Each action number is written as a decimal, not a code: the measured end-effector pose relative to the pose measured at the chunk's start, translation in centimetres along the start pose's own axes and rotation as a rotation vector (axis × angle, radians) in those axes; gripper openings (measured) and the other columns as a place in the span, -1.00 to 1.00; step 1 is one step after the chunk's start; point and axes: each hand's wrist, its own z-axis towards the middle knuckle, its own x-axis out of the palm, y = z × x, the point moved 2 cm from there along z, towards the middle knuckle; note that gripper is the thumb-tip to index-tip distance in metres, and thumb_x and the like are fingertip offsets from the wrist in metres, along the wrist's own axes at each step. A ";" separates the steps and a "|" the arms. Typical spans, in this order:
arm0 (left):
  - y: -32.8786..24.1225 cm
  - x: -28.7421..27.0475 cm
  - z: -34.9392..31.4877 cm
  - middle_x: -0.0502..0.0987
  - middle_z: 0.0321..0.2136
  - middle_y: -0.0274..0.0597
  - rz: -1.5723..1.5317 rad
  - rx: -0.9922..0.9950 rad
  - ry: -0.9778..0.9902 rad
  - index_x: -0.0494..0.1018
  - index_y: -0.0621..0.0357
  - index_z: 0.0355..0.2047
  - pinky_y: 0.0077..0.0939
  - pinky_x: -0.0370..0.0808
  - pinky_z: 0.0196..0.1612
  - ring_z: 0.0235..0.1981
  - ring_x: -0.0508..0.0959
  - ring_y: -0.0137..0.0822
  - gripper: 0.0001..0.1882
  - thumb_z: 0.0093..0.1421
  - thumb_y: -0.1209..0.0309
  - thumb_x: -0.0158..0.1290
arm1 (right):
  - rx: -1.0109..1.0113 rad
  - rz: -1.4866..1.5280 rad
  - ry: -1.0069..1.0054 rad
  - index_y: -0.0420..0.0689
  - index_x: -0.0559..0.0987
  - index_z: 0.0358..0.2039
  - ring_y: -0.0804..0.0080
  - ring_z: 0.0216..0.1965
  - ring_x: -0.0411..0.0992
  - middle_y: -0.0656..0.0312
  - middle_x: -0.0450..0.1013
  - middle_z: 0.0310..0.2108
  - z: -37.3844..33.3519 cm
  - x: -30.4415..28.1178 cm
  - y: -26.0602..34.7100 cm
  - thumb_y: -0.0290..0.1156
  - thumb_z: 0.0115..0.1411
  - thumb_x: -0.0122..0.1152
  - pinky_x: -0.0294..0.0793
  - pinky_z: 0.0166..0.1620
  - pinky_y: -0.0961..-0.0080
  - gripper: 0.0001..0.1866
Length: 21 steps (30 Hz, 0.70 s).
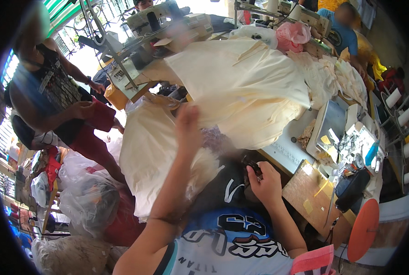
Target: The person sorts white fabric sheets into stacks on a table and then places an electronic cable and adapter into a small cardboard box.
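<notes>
My left hand (189,128) is raised over the cream cloth and smeared by motion, so its fingers cannot be made out. Close to my lap, my right hand (265,181) is closed around a small dark, shiny object (251,166), whose kind I cannot tell. A large piece of cream cloth (245,82) spreads over the table in front of me. More cream cloth (147,151) hangs down at the left, beside my left forearm. Between the two lies a small greyish-purple bunch of fabric (216,140), partly blurred.
A sewing machine (326,128) stands on the right, with a wooden board (312,192) nearer me and an orange disc (364,229) below. A person in a black top (48,82) stands at the left. Another person in blue (344,32) is at the far right. Plastic bags (89,192) fill the left floor.
</notes>
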 end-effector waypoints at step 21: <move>-24.3 -28.3 -10.9 0.53 -0.16 -0.02 1.081 0.729 -0.926 0.50 0.25 -0.08 -0.24 0.53 -0.11 -0.17 0.57 -0.15 -0.36 0.41 -0.09 -0.34 | -0.243 0.082 0.271 -0.24 0.51 -0.17 0.34 -0.24 0.46 0.03 0.52 -0.23 17.4 -2.9 6.0 -0.66 0.05 0.11 0.41 -0.10 0.45 -0.71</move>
